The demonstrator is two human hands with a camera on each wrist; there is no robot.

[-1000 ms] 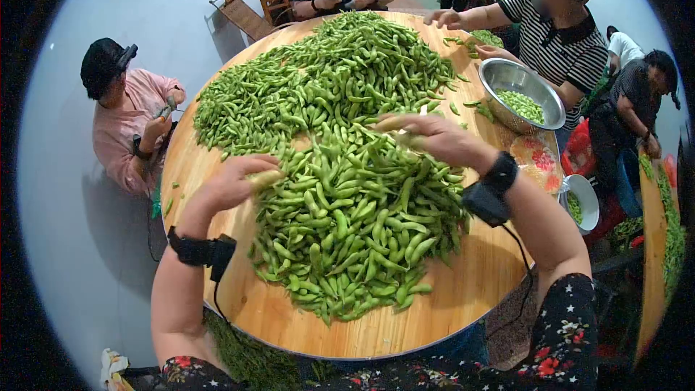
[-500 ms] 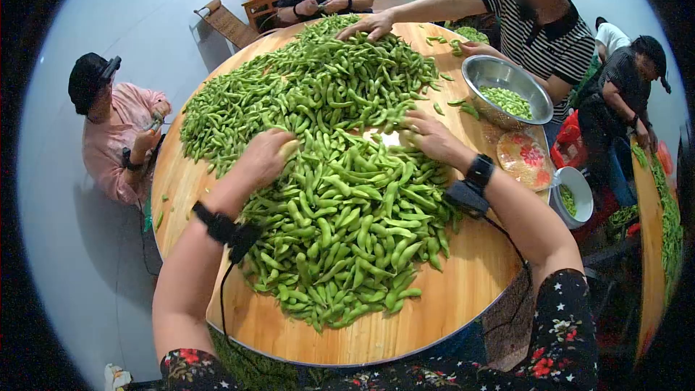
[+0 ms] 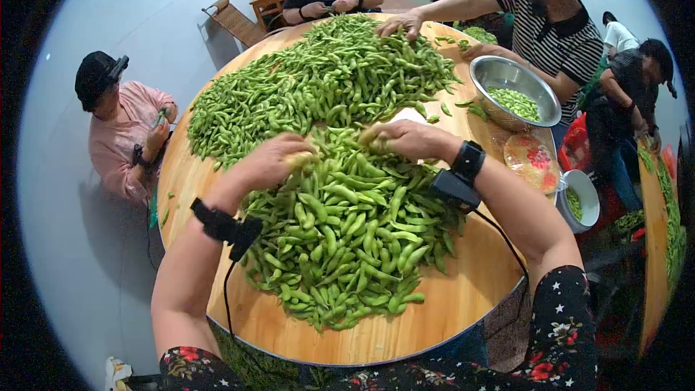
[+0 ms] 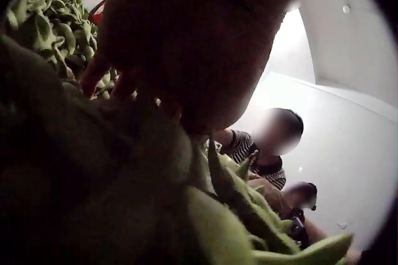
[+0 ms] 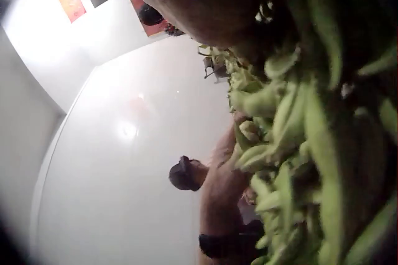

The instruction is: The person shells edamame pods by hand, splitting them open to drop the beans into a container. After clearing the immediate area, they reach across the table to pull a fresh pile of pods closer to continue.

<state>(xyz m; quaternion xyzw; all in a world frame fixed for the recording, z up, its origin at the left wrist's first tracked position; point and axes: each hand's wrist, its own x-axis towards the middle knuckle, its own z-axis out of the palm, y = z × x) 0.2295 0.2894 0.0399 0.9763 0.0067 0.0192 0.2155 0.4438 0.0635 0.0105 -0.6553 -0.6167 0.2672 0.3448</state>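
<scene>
A big heap of green soybean pods (image 3: 347, 235) lies on the round wooden table (image 3: 478, 261) right before me. At its far left edge my left hand (image 3: 279, 159) reaches in, palm down, fingertips against the pods. Across from it my right hand (image 3: 409, 139) comes in from the right, its fingers pointing down to the pods. A short gap parts the two hands. In the left wrist view the fingers (image 4: 93, 75) extend down behind near pods. Pods also crowd up under the right hand in the right wrist view, hiding its fingertips.
A larger heap of pods (image 3: 326, 72) spreads across the table's far side. At the right stand a metal bowl (image 3: 485, 105) of shelled beans, a flowered plate (image 3: 525, 159) and a white bucket (image 3: 590, 199). Several people sit around; one reaches a hand (image 3: 402, 23) onto the far heap.
Both hands have drawn closer together at the near heap's far edge: the left moved right, the right moved left. The striped-shirt person's arm has reached onto the far heap.
</scene>
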